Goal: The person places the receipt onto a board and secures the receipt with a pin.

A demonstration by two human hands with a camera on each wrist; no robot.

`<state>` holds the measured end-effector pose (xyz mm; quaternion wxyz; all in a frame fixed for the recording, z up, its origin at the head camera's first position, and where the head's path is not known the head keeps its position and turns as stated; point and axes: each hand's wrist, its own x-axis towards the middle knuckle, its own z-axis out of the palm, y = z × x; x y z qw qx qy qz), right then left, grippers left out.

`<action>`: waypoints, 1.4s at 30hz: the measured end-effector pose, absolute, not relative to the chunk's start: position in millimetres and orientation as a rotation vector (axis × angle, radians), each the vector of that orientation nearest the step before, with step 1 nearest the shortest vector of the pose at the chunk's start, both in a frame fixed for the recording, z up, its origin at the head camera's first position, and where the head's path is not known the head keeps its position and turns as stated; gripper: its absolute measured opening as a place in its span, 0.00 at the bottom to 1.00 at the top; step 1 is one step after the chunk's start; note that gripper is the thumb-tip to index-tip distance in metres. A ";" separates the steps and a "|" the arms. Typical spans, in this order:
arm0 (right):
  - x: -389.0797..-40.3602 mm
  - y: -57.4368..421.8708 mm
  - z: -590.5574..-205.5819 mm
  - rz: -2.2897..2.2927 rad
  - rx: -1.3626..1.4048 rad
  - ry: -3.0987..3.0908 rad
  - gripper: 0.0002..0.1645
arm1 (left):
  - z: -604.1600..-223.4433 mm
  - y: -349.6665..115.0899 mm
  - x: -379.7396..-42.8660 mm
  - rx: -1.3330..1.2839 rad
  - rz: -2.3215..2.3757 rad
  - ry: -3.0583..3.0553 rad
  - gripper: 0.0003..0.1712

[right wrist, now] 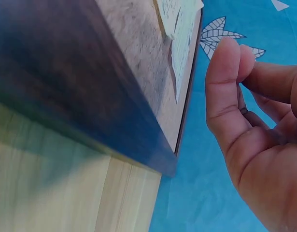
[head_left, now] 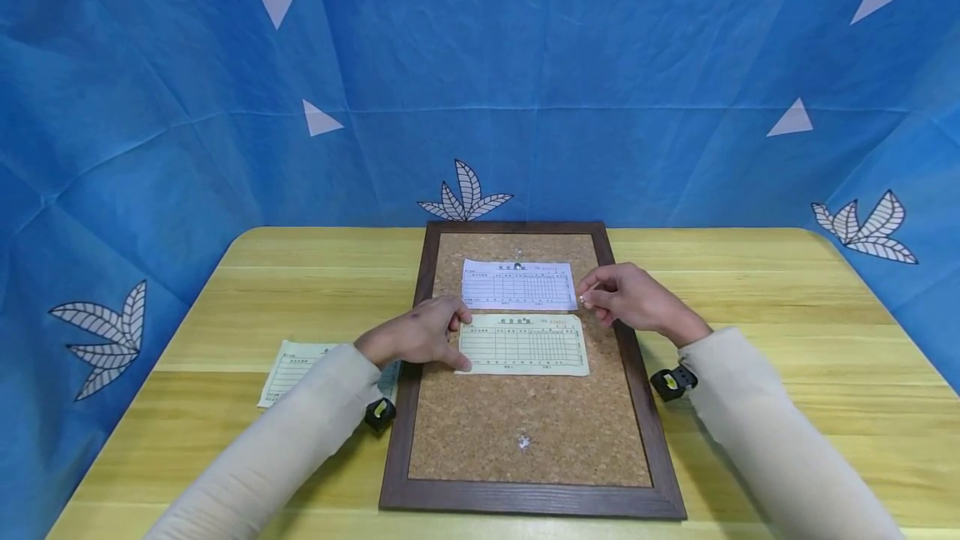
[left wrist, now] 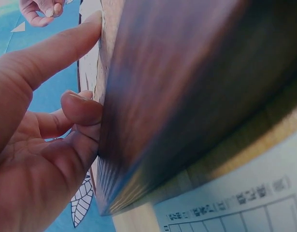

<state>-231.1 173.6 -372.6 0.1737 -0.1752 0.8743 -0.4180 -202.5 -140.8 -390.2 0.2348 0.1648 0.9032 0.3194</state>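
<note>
A framed corkboard (head_left: 525, 415) lies flat on the table with a lilac printed slip (head_left: 495, 286) across its upper part. Just below that lies a pale green slip (head_left: 517, 348). My left hand (head_left: 423, 330) rests at the green slip's left edge, thumb near its lower corner and a finger near its upper corner. At the lilac slip's right edge, my right hand (head_left: 626, 294) pinches a small whitish pushpin (head_left: 582, 299) between thumb and finger. In the right wrist view the fingertips (right wrist: 225, 55) meet, and the pushpin is hidden. A pin (head_left: 517, 266) sits at the lilac slip's top middle.
Another green slip (head_left: 296, 361) lies on the wooden table (head_left: 787, 340) left of the board, partly under my left arm. The dark wooden frame (head_left: 532, 500) borders the cork. Whitish marks (head_left: 523, 442) show low on the cork. A blue cloth (head_left: 525, 65) hangs behind.
</note>
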 end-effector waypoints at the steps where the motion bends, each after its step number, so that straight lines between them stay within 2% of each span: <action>1: -231.1 172.6 -372.7 -1.185 -0.501 2.479 0.10 | -390.3 -140.8 -202.7 0.450 0.873 2.480 0.29; 16: -231.8 155.3 -375.8 -1.176 -0.575 2.458 0.11 | -393.9 -141.5 -203.5 0.439 0.873 2.473 0.29; 42: -233.6 129.0 -379.6 -1.202 -0.550 2.400 0.09 | -391.8 -141.5 -204.0 0.453 0.866 2.478 0.29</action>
